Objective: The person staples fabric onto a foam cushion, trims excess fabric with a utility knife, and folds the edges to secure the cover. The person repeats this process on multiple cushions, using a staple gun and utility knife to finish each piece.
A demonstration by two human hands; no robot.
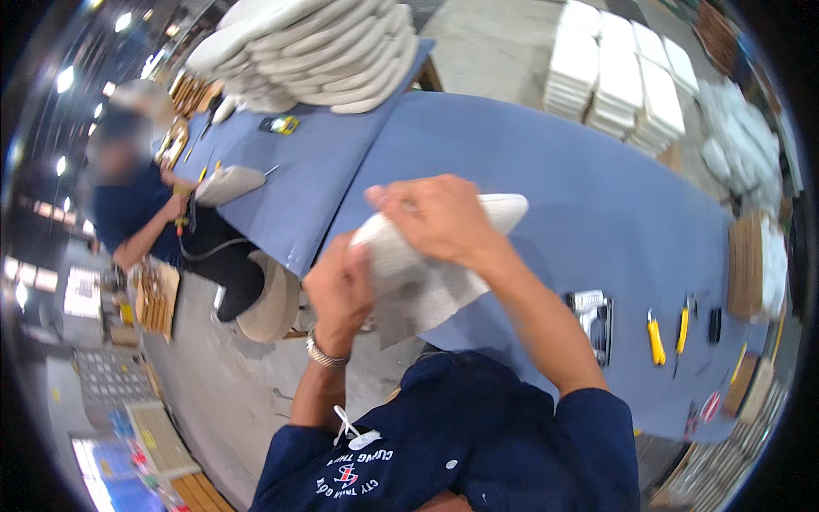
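A cushion piece (397, 256) covered in off-white cloth is tilted over the near edge of the blue table. A loose flap of its cloth (439, 299) hangs down on my side. My left hand (341, 290), with a metal watch on the wrist, has its fingers curled against the cushion's left end. Across the top lies my right hand (439, 218), its fingers bent over the far side and gripping the cushion and cloth. The fingertips of my right hand are partly hidden. A staple gun (593, 324) rests on the table to the right.
Yellow-handled tools (655, 340) and a small black object (715, 324) lie at the right of the blue table (597, 205). Covered cushions (333, 60) are piled at the far left. White stacks (614, 72) stand beyond. A co-worker (141, 196) handles another cushion (230, 183) at left.
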